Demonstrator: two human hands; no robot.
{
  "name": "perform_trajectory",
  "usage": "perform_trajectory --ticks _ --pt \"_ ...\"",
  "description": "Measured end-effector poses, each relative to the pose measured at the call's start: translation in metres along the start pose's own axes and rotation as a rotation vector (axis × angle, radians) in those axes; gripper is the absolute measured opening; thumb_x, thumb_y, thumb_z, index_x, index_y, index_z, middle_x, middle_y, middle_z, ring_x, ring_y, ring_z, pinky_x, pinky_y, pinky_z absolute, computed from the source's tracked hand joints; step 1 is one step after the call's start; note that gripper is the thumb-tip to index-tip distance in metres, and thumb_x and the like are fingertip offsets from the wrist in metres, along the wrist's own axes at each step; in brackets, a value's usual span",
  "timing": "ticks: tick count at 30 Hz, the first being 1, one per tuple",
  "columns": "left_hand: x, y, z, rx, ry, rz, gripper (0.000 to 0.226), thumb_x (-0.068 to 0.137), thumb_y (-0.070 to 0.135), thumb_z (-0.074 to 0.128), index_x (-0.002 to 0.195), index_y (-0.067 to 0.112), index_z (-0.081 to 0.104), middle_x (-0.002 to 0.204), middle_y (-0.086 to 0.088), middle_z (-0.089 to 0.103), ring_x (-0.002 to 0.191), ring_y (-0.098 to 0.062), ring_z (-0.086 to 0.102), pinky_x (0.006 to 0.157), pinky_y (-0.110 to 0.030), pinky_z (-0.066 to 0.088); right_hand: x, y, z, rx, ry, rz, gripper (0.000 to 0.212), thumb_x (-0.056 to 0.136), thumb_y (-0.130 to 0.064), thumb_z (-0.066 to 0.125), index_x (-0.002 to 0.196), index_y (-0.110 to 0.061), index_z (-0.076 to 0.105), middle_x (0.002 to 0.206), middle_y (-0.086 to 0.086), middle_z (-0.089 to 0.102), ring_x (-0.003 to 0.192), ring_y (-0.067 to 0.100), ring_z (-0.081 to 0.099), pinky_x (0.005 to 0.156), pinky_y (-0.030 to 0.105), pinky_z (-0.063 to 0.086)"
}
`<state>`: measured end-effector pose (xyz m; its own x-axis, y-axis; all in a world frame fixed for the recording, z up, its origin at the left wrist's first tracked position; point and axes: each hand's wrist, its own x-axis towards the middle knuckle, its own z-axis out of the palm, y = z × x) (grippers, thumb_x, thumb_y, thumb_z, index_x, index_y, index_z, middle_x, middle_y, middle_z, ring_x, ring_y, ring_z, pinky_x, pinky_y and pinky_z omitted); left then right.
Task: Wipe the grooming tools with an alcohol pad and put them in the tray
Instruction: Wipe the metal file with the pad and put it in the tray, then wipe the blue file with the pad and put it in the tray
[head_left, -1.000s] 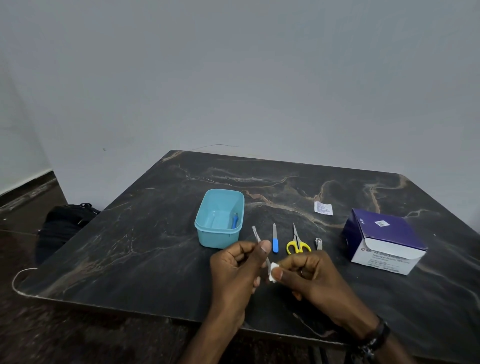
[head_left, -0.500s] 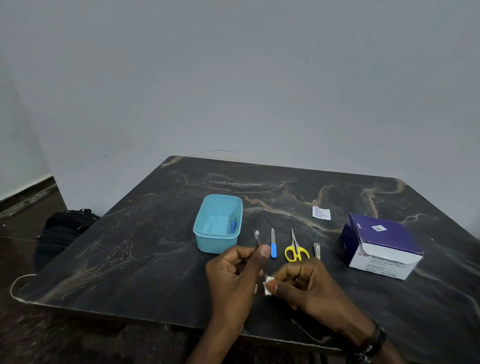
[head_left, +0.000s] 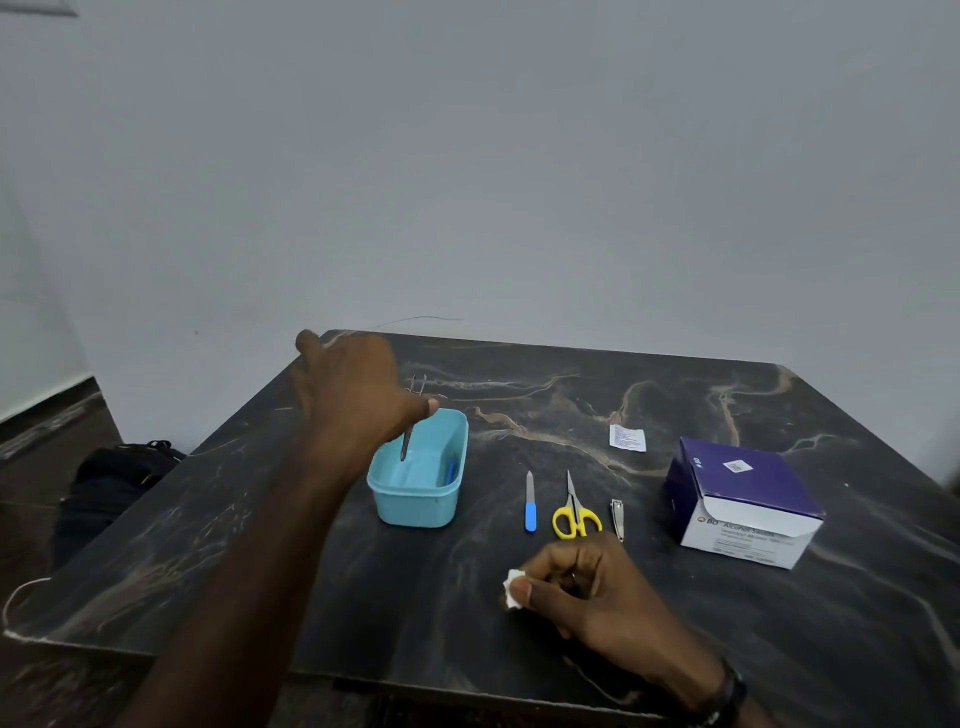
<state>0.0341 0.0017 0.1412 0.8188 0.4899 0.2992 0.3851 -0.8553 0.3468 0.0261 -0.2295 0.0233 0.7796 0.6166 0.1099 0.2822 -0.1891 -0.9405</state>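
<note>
Left hand (head_left: 358, 395) pinches a slim steel pusher tool (head_left: 410, 431), tip dipping into the light-blue plastic tray (head_left: 415, 504) — one blue item (head_left: 451, 470) is already inside. Right hand (head_left: 582, 587) grips the white alcohol pad (head_left: 513, 595). Blue-handled nail file (head_left: 530, 501), yellow-handled scissors (head_left: 574, 512) and metal nail clipper (head_left: 617, 517) wait on the table (head_left: 519, 613) — unwiped, I'd judge.

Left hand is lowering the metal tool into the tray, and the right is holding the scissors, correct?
Not quite. The head view shows the right hand pinching the white pad; the scissors lie on the table. The left hand does hold the metal tool over the tray.
</note>
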Motion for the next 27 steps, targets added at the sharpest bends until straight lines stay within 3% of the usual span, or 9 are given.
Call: perform_trajectory --ticks 3,8,11,13,16,18,21,24,27 --pt "0.016 0.012 0.011 0.198 -0.109 0.003 0.045 0.065 0.055 0.076 0.08 0.018 0.055 0.108 -0.007 0.063 0.133 -0.041 0.022 0.089 -0.044 0.036 0.0 0.0 0.0 -0.013 -0.005 -0.003 0.014 0.084 -0.027 0.073 0.077 -0.017 0.077 0.072 0.02 0.072 0.055 0.019 0.05 0.049 0.023 0.038" --pt "0.019 0.031 0.028 0.382 -0.277 0.033 0.039 0.068 0.045 0.078 0.075 0.02 0.049 0.122 -0.011 0.062 0.142 -0.048 0.003 0.096 -0.052 0.032 0.0 0.001 -0.001 -0.038 -0.011 0.001 0.016 0.083 -0.033 0.073 0.079 -0.018 0.077 0.077 0.018 0.073 0.059 0.019 0.054 0.054 0.03 0.042" --pt "0.02 0.035 0.037 0.46 -0.335 0.038 0.034 0.07 0.039 0.077 0.079 0.02 0.051 0.127 -0.011 0.061 0.142 -0.049 0.001 0.097 -0.055 0.029 0.0 0.001 0.0 -0.029 -0.002 -0.014 0.029 0.078 -0.047 0.072 0.08 -0.019 0.077 0.081 0.017 0.074 0.073 0.038 0.068 0.068 0.051 0.053" --pt "0.021 0.036 0.042 0.499 -0.358 0.03 0.033 0.069 0.039 0.078 0.074 0.02 0.051 0.13 -0.012 0.059 0.142 -0.049 0.0 0.097 -0.055 0.027 0.0 0.003 0.001 -0.032 0.009 -0.028 0.034 0.076 -0.052 0.072 0.081 -0.018 0.076 0.082 0.019 0.074 0.085 0.049 0.065 0.08 0.059 0.051" --pt "0.021 0.035 0.049 0.519 -0.396 0.028 0.035 0.07 0.041 0.078 0.072 0.019 0.051 0.131 -0.012 0.059 0.142 -0.049 0.003 0.098 -0.056 0.026 0.001 0.006 -0.001 -0.063 0.002 -0.033 0.026 0.079 -0.043 0.071 0.083 -0.017 0.076 0.078 0.013 0.075 0.077 0.043 0.067 0.079 0.058 0.053" --pt "0.02 0.035 0.05 0.522 -0.397 0.048 0.033 0.071 0.043 0.077 0.079 0.019 0.055 0.133 -0.012 0.057 0.141 -0.048 0.006 0.099 -0.055 0.026 0.001 0.006 -0.001 -0.046 -0.007 -0.024 0.019 0.082 -0.037 0.071 0.08 -0.019 0.077 0.066 0.0 0.072 0.059 0.025 0.062 0.071 0.05 0.053" --pt "0.013 0.039 0.04 0.506 -0.291 0.07 0.039 0.075 0.041 0.073 0.106 0.02 0.063 0.143 -0.02 0.045 0.142 -0.049 0.007 0.102 -0.057 0.027 0.002 0.005 0.0 -0.025 0.014 -0.022 0.016 0.082 -0.036 0.071 0.077 -0.022 0.077 0.06 -0.003 0.069 0.053 0.017 0.053 0.068 0.051 0.053" --pt "-0.012 0.054 0.022 0.352 -0.022 0.18 0.022 0.08 0.03 0.071 0.096 0.018 0.064 0.149 -0.022 0.034 0.144 -0.046 0.006 0.105 -0.056 0.029 0.003 0.008 0.002 -0.011 0.09 -0.043 0.017 0.084 -0.032 0.071 0.078 -0.017 0.076 0.065 0.007 0.071 0.053 0.023 0.055 0.053 0.039 0.046" --pt "-0.044 0.071 0.018 0.12 0.125 0.324 0.007 0.085 0.015 0.066 0.091 0.016 0.064 0.121 -0.011 0.055 0.122 -0.033 0.047 0.086 -0.039 0.045 0.008 0.01 0.001 0.027 0.339 -0.069 0.018 0.087 -0.018 0.07 0.071 -0.014 0.075 0.058 0.002 0.069 0.053 0.009 0.056 0.054 0.023 0.043"
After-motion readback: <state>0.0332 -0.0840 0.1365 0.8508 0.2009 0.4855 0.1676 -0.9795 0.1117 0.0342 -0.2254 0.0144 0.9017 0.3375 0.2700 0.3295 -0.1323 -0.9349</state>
